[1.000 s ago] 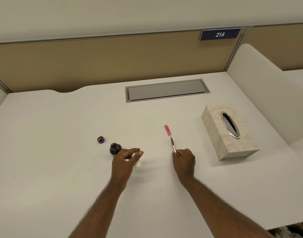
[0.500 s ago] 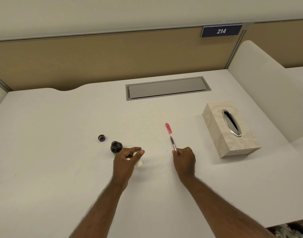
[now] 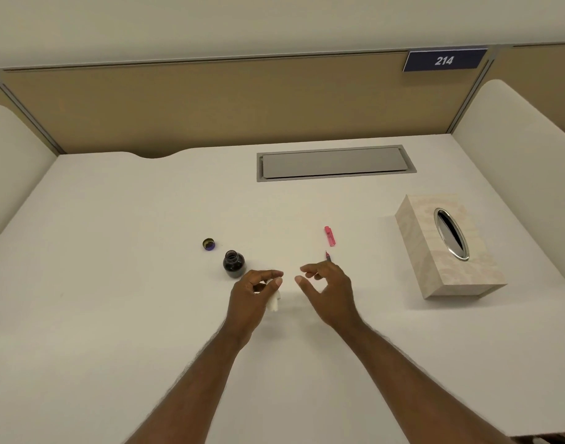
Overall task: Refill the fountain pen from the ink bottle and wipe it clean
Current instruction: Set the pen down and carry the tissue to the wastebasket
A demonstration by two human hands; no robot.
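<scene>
1. Since half a second ago, the right hand has let go of the fountain pen and swung left toward the left hand, fingers now loosely spread, holding nothing.
2. Left hand pinches a small white tissue wad.
3. Pen lies on the desk just beyond the right knuckles, mostly hidden, long axis near-to-far; its pink cap lies farther along that line.
4. Right hand is nearer the pen.
5. Open ink bottle stands just left of the left hand, bottle cap beyond it; tissue box is well right.
</scene>
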